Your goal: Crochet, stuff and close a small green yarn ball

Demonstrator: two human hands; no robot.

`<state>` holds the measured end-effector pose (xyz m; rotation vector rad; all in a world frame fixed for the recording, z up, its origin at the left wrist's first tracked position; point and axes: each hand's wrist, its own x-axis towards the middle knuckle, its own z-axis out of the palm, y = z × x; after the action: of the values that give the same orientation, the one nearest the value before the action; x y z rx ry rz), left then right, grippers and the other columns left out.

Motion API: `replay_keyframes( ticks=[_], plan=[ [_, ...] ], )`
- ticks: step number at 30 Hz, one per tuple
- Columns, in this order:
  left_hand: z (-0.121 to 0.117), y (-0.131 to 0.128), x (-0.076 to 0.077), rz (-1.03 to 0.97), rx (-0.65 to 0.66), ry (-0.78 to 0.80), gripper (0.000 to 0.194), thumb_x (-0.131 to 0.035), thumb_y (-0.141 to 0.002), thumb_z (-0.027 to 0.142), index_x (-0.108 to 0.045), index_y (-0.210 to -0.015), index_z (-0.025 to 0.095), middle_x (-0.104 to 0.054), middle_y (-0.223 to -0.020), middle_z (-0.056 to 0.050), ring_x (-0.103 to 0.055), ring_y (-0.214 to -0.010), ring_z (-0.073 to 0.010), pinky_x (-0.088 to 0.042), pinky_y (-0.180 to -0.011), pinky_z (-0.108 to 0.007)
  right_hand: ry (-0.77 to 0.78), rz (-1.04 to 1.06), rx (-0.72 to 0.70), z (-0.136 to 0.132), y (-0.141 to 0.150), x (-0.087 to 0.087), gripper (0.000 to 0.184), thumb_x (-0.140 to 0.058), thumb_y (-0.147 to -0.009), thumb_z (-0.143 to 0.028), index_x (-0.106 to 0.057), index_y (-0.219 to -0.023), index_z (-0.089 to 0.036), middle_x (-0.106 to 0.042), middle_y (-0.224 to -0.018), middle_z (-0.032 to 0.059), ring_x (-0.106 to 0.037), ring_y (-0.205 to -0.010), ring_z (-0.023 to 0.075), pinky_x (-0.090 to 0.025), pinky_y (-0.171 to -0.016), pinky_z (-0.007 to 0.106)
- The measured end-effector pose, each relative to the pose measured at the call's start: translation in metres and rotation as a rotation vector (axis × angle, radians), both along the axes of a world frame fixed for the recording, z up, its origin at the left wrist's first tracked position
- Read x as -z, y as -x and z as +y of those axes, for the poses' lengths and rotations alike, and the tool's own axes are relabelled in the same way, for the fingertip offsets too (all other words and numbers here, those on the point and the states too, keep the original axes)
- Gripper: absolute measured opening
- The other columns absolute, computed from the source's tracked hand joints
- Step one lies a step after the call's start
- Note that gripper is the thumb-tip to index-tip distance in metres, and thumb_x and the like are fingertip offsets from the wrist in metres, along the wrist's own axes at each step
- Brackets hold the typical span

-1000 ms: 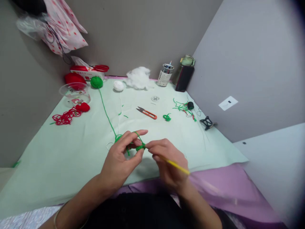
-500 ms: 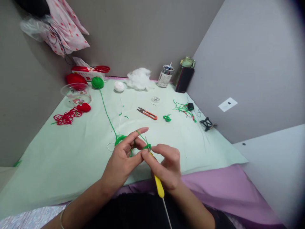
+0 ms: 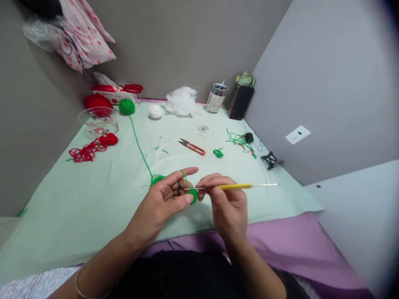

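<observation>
My left hand [image 3: 166, 197] pinches a small green crochet piece [image 3: 193, 195] between thumb and fingers. Green yarn [image 3: 186, 179] runs from the piece up over its raised index finger. In my right hand [image 3: 229, 203] is a crochet hook [image 3: 236, 187] with a yellow handle, lying nearly level. Its thin metal tip reaches left to the top of the crochet piece; whether it passes through a loop I cannot tell. Loose green yarn [image 3: 156, 180] lies behind my left hand, and a strand leads back to the green yarn ball [image 3: 126, 106].
Orange thread snips [image 3: 192, 147] and a small green yarn coil [image 3: 218, 153] lie beyond my hands. Red yarn [image 3: 84, 151] and a clear plastic tub [image 3: 99, 123] are at left. White stuffing [image 3: 182, 101], a tin can [image 3: 216, 99] and a phone [image 3: 242, 103] stand along the back.
My right hand has turned the crochet hook from steep, handle toward me, to nearly level with the handle pointing right. The hand has shifted a little right. My left hand keeps hold of the crochet piece.
</observation>
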<state>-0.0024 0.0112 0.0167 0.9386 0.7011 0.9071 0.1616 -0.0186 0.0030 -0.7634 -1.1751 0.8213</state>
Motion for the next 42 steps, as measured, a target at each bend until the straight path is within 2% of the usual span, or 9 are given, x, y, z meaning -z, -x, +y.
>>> replay_keyframes(
  ticks=[3, 6, 11, 14, 18, 24, 29, 36, 42],
  plan=[
    [-0.002, -0.004, 0.005, 0.025, -0.026, -0.019, 0.045, -0.083, -0.085, 0.028, -0.075, -0.128, 0.035, -0.067, -0.095, 0.000, -0.058, -0.096, -0.0147, -0.046, -0.092, -0.026, -0.118, -0.225, 0.107, 0.000, 0.004, 0.004, 0.019, -0.063, -0.100, -0.015, -0.078, -0.105, -0.024, -0.075, -0.097, 0.0055, -0.071, -0.094, 0.0197, -0.060, -0.079, 0.034],
    [-0.004, -0.008, 0.007, 0.039, -0.104, -0.018, 0.045, -0.085, -0.084, 0.029, -0.076, -0.128, 0.034, -0.067, -0.094, 0.001, -0.057, -0.092, -0.0132, -0.046, -0.089, -0.024, -0.219, -0.417, 0.233, -0.003, 0.007, 0.010, 0.030, -0.061, -0.098, -0.006, -0.075, -0.116, -0.025, -0.075, -0.100, 0.0049, -0.071, -0.092, 0.0179, -0.061, -0.078, 0.033],
    [-0.002, -0.012, 0.004, -0.141, -0.043, 0.217, 0.045, -0.089, -0.078, 0.035, -0.080, -0.121, 0.025, -0.070, -0.094, -0.003, -0.059, -0.089, -0.0133, -0.048, -0.085, -0.023, -0.397, -0.717, 0.435, -0.007, 0.007, 0.019, 0.038, -0.064, -0.096, -0.005, -0.073, -0.126, -0.027, -0.072, -0.111, 0.0087, -0.070, -0.098, 0.0208, -0.062, -0.075, 0.034],
    [0.003, -0.006, 0.001, -0.202, 0.043, 0.312, 0.041, -0.089, -0.077, 0.032, -0.083, -0.116, 0.020, -0.066, -0.087, -0.002, -0.052, -0.074, -0.0089, -0.048, -0.074, -0.020, -0.193, -0.420, 0.312, -0.002, 0.002, 0.011, 0.025, -0.059, -0.101, -0.012, -0.076, -0.114, -0.025, -0.073, -0.096, 0.0057, -0.069, -0.084, 0.0188, -0.059, -0.072, 0.034],
    [0.004, 0.000, -0.001, -0.131, 0.034, 0.187, 0.036, -0.085, -0.081, 0.027, -0.082, -0.117, 0.023, -0.062, -0.082, 0.000, -0.049, -0.071, -0.0073, -0.043, -0.064, -0.016, 0.046, 0.045, 0.040, 0.005, -0.001, 0.000, 0.015, -0.064, -0.101, -0.026, -0.077, -0.098, -0.024, -0.070, -0.084, 0.0021, -0.062, -0.066, 0.0134, -0.054, -0.062, 0.029],
    [0.001, -0.001, 0.004, -0.031, 0.137, -0.041, 0.043, -0.079, -0.090, 0.029, -0.074, -0.132, 0.035, -0.073, -0.117, -0.003, -0.060, -0.082, -0.0113, -0.051, -0.082, -0.025, 0.090, 0.048, -0.062, 0.004, 0.001, 0.005, 0.013, -0.067, -0.100, -0.028, -0.080, -0.101, -0.028, -0.076, -0.097, 0.0038, -0.070, -0.091, 0.0182, -0.057, -0.073, 0.030],
    [0.007, 0.009, 0.005, 0.085, 0.187, -0.099, 0.044, -0.080, -0.090, 0.032, -0.073, -0.132, 0.037, -0.072, -0.111, -0.003, -0.063, -0.105, -0.0184, -0.049, -0.090, -0.028, 0.196, 0.174, -0.092, 0.004, -0.005, 0.007, 0.010, -0.074, -0.096, -0.033, -0.081, -0.096, -0.026, -0.074, -0.087, 0.0014, -0.062, -0.073, 0.0124, -0.051, -0.069, 0.025],
    [0.011, 0.012, 0.000, 0.171, 0.222, -0.113, 0.053, -0.088, -0.081, 0.029, -0.073, -0.131, 0.038, -0.068, -0.107, -0.001, -0.062, -0.104, -0.0191, -0.048, -0.084, -0.027, 0.217, 0.212, -0.214, 0.005, -0.007, 0.002, 0.015, -0.070, -0.099, -0.034, -0.079, -0.094, -0.023, -0.074, -0.085, 0.0015, -0.062, -0.069, 0.0110, -0.051, -0.067, 0.024],
    [0.008, 0.016, -0.008, 0.258, 0.234, -0.181, 0.044, -0.073, -0.094, 0.033, -0.069, -0.137, 0.038, -0.069, -0.107, -0.001, -0.063, -0.096, -0.0167, -0.048, -0.085, -0.028, 0.202, 0.212, -0.229, 0.006, -0.010, -0.004, 0.017, -0.067, -0.100, -0.034, -0.076, -0.094, -0.022, -0.077, -0.084, 0.0032, -0.067, -0.067, 0.0128, -0.054, -0.063, 0.025]
  ],
)
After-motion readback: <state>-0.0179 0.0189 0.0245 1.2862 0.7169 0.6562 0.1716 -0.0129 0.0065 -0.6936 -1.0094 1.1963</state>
